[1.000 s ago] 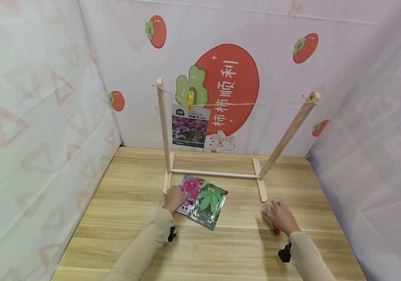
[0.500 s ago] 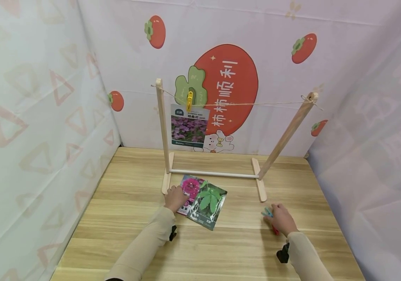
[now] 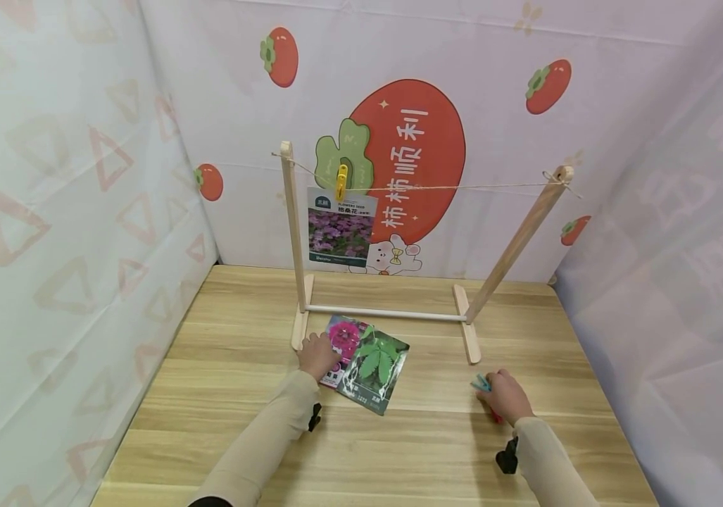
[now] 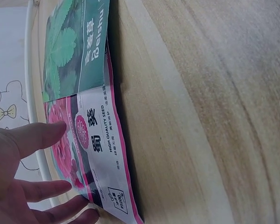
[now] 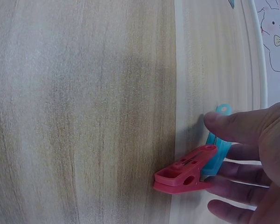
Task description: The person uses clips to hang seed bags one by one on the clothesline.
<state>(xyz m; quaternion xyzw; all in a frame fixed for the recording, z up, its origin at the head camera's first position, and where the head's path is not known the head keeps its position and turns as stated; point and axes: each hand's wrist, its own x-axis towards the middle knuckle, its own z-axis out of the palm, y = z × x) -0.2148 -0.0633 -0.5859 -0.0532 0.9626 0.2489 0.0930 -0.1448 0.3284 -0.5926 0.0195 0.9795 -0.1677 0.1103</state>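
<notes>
My left hand (image 3: pixel 323 350) rests with straight fingers on a pink flower seed packet (image 3: pixel 343 335) lying on the table. A green leaf packet (image 3: pixel 375 367) overlaps that packet's right side. In the left wrist view the thumb and fingers of my left hand (image 4: pixel 70 168) lie over the pink packet (image 4: pixel 100 149), beside the green one (image 4: pixel 70 46). My right hand (image 3: pixel 494 391) pinches a blue clothespin (image 3: pixel 480 384) on the table. The right wrist view shows my right hand (image 5: pixel 210 154) with its thumb on the blue clothespin (image 5: pixel 218 151). A red clothespin (image 5: pixel 186 171) lies against it.
A wooden drying rack (image 3: pixel 296 232) with a string (image 3: pixel 462 187) stands behind the packets. A yellow clothespin (image 3: pixel 341 181) holds a purple flower packet (image 3: pixel 342 229) on the string. Cloth walls enclose the wooden table (image 3: pixel 424 451) on three sides.
My right hand has drawn slightly toward me and closed its thumb over the blue clothespin. The left hand stays on the pink packet.
</notes>
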